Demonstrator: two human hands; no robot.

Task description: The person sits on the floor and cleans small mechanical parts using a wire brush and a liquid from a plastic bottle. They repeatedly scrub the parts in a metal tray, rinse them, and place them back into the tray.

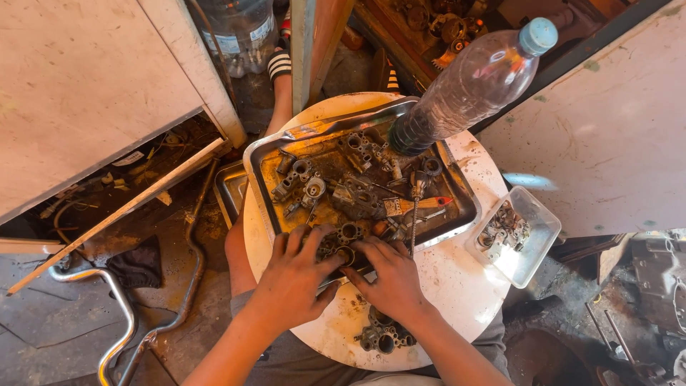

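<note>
- The round white worktop [457, 286] is carrying everything, and the person is sitting close to it, looking straight down.
- A metal tray [261, 171] with oily, rust-coloured liquid is lying on the worktop, and many small carburetor parts [304, 179] are soaking in it.
- A clear plastic bottle [464, 86] with a blue cap is standing at the far right corner of the tray.
- A clear plastic box [532, 246] with more small parts is sitting on the right side of the worktop, just beside the tray.
- The left hand [293, 279] and the right hand [389, 279] are meeting at the near edge of the tray, both with fingers curled around a small round metal part [348, 246]; it is partly hidden, so I cannot tell the exact grip.
- A carburetor body [382, 336] is lying on the worktop just below the right hand.
- A small brush [418, 205] with a red handle is resting in the tray, near the right hand.
- In my judgement, the 2 hands are working on 1 part, separating or cleaning it; the next move is calling for a firm hold with 1 hand and careful turning with the other.
</note>
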